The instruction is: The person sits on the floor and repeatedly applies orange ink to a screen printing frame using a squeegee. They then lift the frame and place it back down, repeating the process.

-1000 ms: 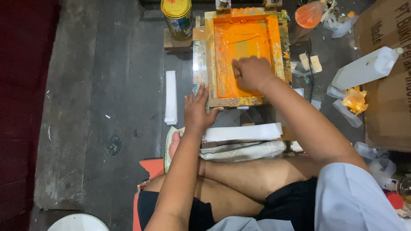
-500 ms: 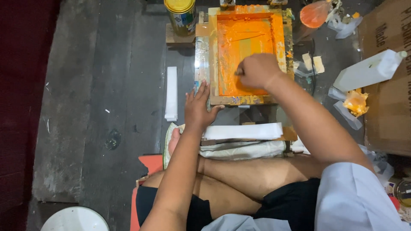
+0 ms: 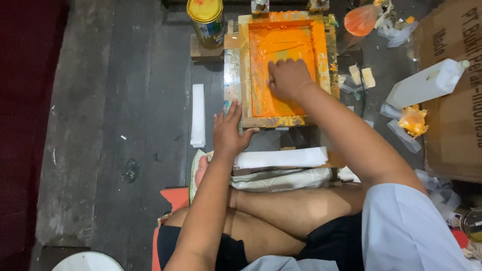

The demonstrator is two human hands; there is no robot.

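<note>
The person sits cross-legged on the floor (image 3: 115,100) before a wooden screen frame (image 3: 244,70) flooded with orange ink (image 3: 271,45). The frame lies straight ahead of the knees, its long axis running away from the body. The right hand (image 3: 287,79) is inside the frame, over the near half of the ink, fingers curled down and knuckles up; whether it grips a squeegee or presses bare cannot be told. The left hand (image 3: 228,133) lies flat and open, fingers spread, on the frame's near left corner, pinning it. Of the two, the right is over the ink; the left only touches the wood.

Just behind the frame's far left corner stands a yellow tin (image 3: 206,20), its lid on. A white bottle (image 3: 427,83) lies on its side well to the right, beside a cardboard box (image 3: 452,130). White strips (image 3: 281,158) rest between frame and legs; another strip (image 3: 198,115) lies to the left.
</note>
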